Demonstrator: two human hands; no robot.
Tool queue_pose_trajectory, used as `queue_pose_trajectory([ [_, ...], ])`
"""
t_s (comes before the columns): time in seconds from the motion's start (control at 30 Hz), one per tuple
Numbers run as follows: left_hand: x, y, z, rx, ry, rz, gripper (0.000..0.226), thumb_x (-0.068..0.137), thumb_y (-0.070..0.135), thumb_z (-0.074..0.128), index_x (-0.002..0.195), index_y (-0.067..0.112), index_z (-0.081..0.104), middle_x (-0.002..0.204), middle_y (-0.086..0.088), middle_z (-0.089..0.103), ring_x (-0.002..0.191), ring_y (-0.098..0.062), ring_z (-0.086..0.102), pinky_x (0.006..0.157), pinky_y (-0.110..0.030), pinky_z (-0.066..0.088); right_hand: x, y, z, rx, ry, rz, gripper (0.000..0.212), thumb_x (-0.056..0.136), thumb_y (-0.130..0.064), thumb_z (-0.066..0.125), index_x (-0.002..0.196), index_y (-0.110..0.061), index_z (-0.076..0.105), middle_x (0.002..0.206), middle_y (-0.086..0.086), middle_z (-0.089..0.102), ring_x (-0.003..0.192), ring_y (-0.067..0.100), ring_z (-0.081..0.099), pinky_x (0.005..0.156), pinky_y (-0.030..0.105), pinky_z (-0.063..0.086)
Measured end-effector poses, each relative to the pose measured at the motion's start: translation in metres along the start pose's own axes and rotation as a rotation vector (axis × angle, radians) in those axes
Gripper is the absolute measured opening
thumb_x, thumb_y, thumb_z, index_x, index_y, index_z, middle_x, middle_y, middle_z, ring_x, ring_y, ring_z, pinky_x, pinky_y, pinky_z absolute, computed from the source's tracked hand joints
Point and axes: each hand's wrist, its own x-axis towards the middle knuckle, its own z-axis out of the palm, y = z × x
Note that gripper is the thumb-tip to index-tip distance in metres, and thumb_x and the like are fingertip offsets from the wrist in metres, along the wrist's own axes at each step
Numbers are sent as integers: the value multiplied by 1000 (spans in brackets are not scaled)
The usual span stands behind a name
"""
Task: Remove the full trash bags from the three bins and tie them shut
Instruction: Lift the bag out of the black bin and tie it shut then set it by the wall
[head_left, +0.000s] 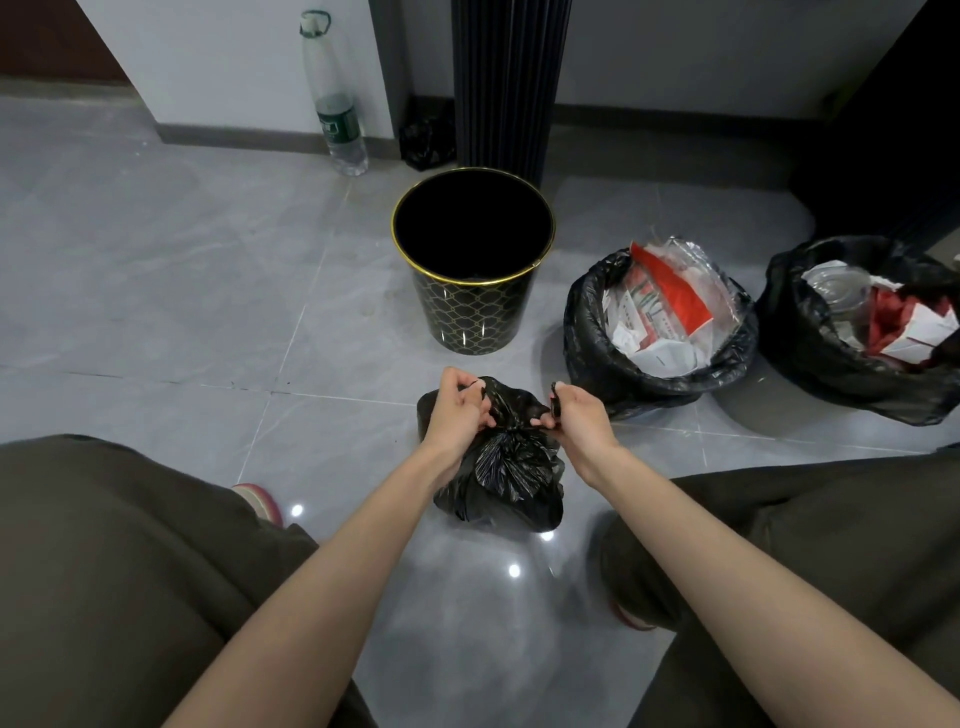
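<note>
Your left hand (460, 408) and right hand (579, 415) pinch the black bag's (509, 478) ends. Open bags (597, 332) at two o'clock hold paper and plastic.

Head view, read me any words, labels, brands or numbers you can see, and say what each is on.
Nothing can be read.
Bottle, green label: print too blurred.
Papers in the middle bag: print too small.
Red and white packaging in the right bag: no legible text.
Bin: gold pattern only.
Tied bag: plain black.
</note>
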Motion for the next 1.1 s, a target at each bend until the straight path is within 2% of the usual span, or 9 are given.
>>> queue_pose_trajectory([
  [0.17, 4, -4, -3, 22, -11, -29, 24, 99, 5, 34, 77, 16, 34, 59, 0, 33, 48, -9, 30, 52, -23, 36, 4, -1, -7, 87, 107, 116, 27, 102, -12, 34, 76, -10, 42, 60, 5, 31, 29, 6, 40, 80, 38, 53],
  [0.3, 4, -9, -5, 48, -60, -27, 26, 99, 4, 34, 76, 15, 32, 59, 0, 30, 49, -9, 29, 50, -22, 36, 5, -4, -12, 188, 193, 207, 15, 100, -3, 31, 106, -14, 40, 59, 7, 35, 41, 14, 44, 67, 32, 50],
  [0.5, 2, -2, 5, 396, -174, 154, 16, 98, 18, 40, 83, 20, 38, 69, 5, 41, 61, -6, 39, 61, -18, 35, 3, -20, -20, -213, 75, -41, 27, 99, -24, 43, 74, -20, 52, 69, -2, 58, 58, 9, 43, 56, 21, 37],
  [0.57, -2, -3, 9, 495, -222, 226, 5, 96, 19, 46, 94, 15, 46, 80, 6, 51, 70, -5, 47, 64, -11, 37, 0, -27, -23, -294, 21, -101, 26, 97, -27, 47, 73, -22, 57, 69, -6, 56, 60, 8, 41, 56, 21, 35],
  [0.67, -5, -8, 12, 540, -267, 265, 21, 92, 18, 55, 112, 15, 59, 106, 6, 62, 87, -14, 61, 79, -14, 44, -2, -31, -24, -345, -44, -149, 28, 96, -28, 50, 70, -21, 60, 61, -6, 45, 56, 10, 35, 54, 22, 31],
  [0.73, -6, -10, 13, 568, -233, 261, 22, 91, 20, 58, 110, 15, 65, 104, 5, 66, 83, -15, 63, 76, -12, 45, -2, -30, -23, -319, -108, -164, 30, 97, -28, 48, 70, -20, 60, 59, -5, 42, 52, 10, 31, 52, 20, 29],
  [0.9, -3, -17, 16, 269, -26, 107, 15, 88, 16, 61, 97, 11, 71, 93, 3, 68, 77, -1, 59, 71, -10, 43, -4, -28, -22, -266, -279, -160, 26, 100, -25, 42, 89, -19, 65, 83, -2, 64, 60, 9, 47, 68, 23, 44],
  [1.0, -6, -16, 17, 74, -55, -64, 15, 89, 18, 60, 98, 12, 70, 95, 5, 68, 79, 1, 59, 66, -5, 44, -3, -25, -26, -191, -277, -151, 22, 100, -13, 40, 99, -15, 62, 98, 4, 68, 69, 11, 54, 74, 23, 48],
  [1.1, -6, -19, 17, 82, -157, -64, 21, 88, 22, 63, 106, 16, 68, 107, 0, 69, 98, -11, 65, 91, -19, 49, 0, -19, -26, -174, -255, -172, 22, 98, -8, 41, 95, -12, 62, 97, 5, 69, 73, 9, 56, 72, 18, 50],
])
